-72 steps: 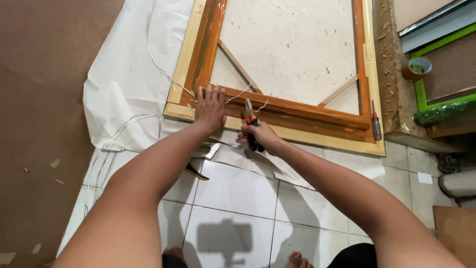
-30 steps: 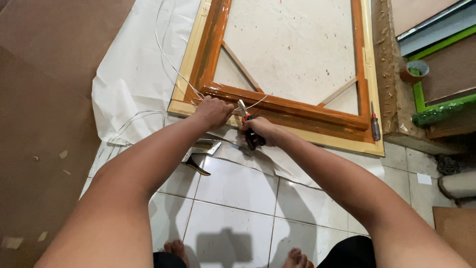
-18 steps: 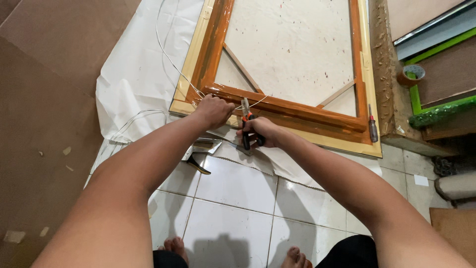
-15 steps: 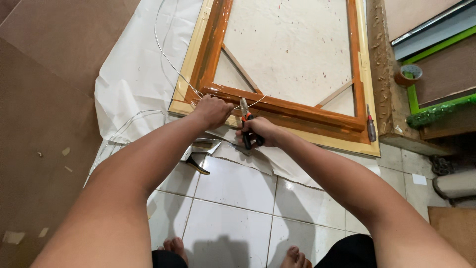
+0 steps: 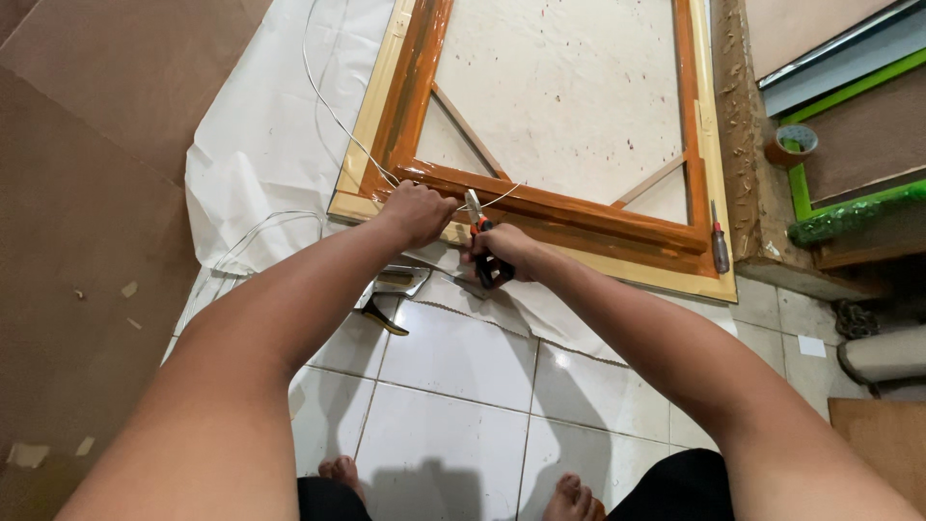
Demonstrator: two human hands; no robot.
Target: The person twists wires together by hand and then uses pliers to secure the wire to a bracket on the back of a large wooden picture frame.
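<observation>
Gripping orange-handled pliers point(image 5: 479, 232) in our right hand point(image 5: 502, 253); our left hand point(image 5: 417, 210) pinches thin white wire point(image 5: 328, 106) on the shiny wooden frame point(image 5: 569, 207).

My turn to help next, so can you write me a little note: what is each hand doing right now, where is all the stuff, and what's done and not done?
Left hand: closed on the near rail of the wooden frame, where the white wire reaches it.
Right hand: grip shut on the pliers, nose at the wire on that rail.
Things: frame lies face down on white sheeting on the tiled floor. A screwdriver rests on the frame's right corner. Another tool lies on the floor under the left forearm.
Done: wire runs to the near rail.
Left: the wire is loose, trailing over the sheeting.
</observation>
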